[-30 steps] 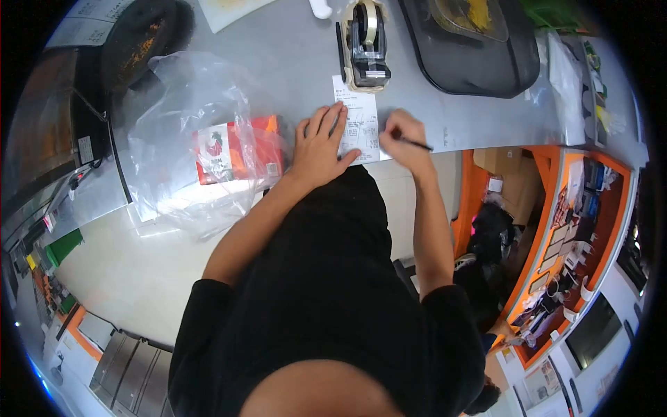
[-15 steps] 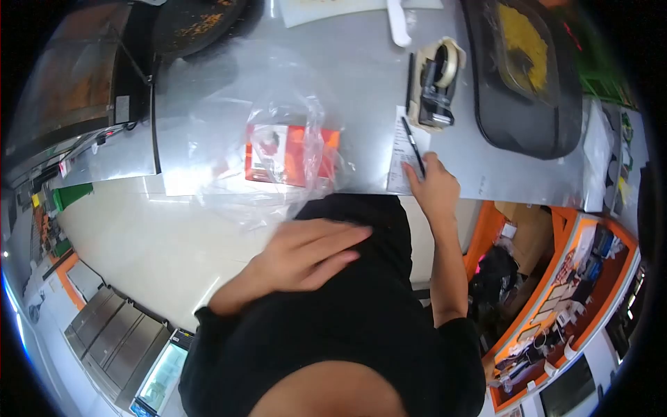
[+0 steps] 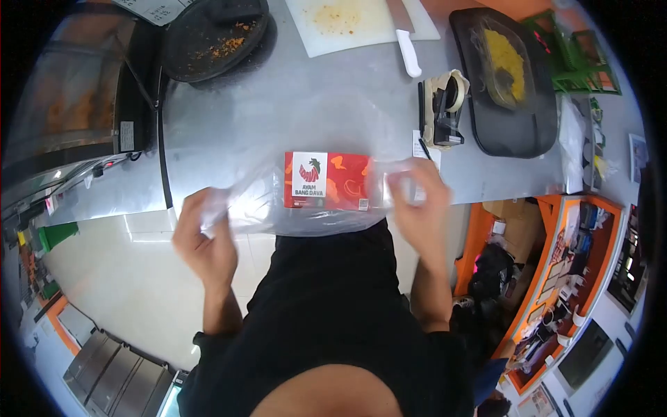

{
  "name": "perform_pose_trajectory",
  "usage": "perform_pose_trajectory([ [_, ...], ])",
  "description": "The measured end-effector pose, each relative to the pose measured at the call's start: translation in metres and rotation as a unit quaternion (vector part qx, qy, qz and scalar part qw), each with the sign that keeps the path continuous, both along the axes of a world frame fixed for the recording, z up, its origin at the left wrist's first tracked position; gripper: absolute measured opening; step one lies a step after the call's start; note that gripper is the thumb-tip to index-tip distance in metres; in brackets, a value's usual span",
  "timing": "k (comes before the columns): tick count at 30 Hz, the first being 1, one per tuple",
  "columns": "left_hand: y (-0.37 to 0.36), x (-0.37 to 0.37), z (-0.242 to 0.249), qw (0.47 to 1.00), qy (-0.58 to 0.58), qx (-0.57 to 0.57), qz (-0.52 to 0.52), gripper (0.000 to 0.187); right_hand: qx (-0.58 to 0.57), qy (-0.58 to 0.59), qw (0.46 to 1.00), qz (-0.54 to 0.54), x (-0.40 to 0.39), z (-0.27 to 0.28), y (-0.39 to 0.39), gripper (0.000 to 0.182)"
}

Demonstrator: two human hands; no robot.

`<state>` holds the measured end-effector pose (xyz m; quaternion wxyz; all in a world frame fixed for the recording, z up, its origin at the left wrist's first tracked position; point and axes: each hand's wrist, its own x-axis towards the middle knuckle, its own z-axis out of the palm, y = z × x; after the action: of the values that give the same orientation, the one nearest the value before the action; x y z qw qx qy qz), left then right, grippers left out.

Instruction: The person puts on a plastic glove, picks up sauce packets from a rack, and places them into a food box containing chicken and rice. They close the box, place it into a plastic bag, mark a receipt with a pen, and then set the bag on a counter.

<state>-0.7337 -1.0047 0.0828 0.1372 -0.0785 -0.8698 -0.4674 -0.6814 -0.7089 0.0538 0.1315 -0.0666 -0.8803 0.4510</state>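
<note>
Far left: dark fryer/warmer cabinet (image 3: 66, 104), then a round black tray (image 3: 212, 31) w/ orange crumbs at far edge of the steel counter (image 3: 278, 104). L hand (image 3: 205, 243) sits off the near edge of the counter, fingers closed on the left side of a clear plastic bag (image 3: 278, 187); grip looks like a pinch of film, not a full fist. Red box (image 3: 326, 181), white label panel reading "AYAM BANG DAVA", lies flat at near edge of counter, inside or under the bag film – can't tell which for sure. Box is between both hands, right of L hand, just left of R hand, touching neither directly. R hand (image 3: 417, 201) blurred, fingers curled on the bag's right side, just beside box's right end; seems clamped on film but blur limits certainty. Behind R hand: receipt (image 3: 419, 146) w/ pen, tape dispenser (image 3: 445, 108). Far: white cutting board (image 3: 354, 21), knife w/ white handle (image 3: 408, 52). Far right: black tray (image 3: 511, 83) w/ yellow crumbs. Risks, as judged: box near counter lip, so an uneven pull on thin film could drag it off the edge; film could tear or slip from pinch; R hand could sweep the receipt off.
</note>
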Motion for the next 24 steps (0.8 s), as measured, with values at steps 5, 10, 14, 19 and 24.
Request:
perform_pose_trajectory([
  [5, -0.016, -0.007, 0.027, 0.957, -0.085, 0.233, -0.148, 0.016, -0.241, 0.201, 0.948, -0.046, 0.038, 0.067, -0.002, 0.022],
  [10, -0.013, -0.012, 0.025, 0.927, -0.141, 0.277, -0.209, 0.029, -0.254, 0.149, 0.946, -0.133, 0.05, 0.067, -0.04, 0.024],
  [14, -0.011, -0.011, 0.024, 0.94, -0.109, 0.216, -0.239, 0.027, -0.141, 0.134, 0.971, -0.142, 0.052, 0.06, -0.032, 0.024],
  [19, 0.008, -0.014, 0.017, 0.977, -0.042, 0.167, -0.129, 0.04, -0.118, 0.126, 0.98, -0.101, 0.055, 0.071, -0.011, 0.041],
  [24, 0.061, 0.016, 0.004, 0.852, 0.43, 0.212, -0.21, 0.04, -0.051, 0.197, 0.977, -0.068, 0.071, 0.067, 0.044, 0.057],
])
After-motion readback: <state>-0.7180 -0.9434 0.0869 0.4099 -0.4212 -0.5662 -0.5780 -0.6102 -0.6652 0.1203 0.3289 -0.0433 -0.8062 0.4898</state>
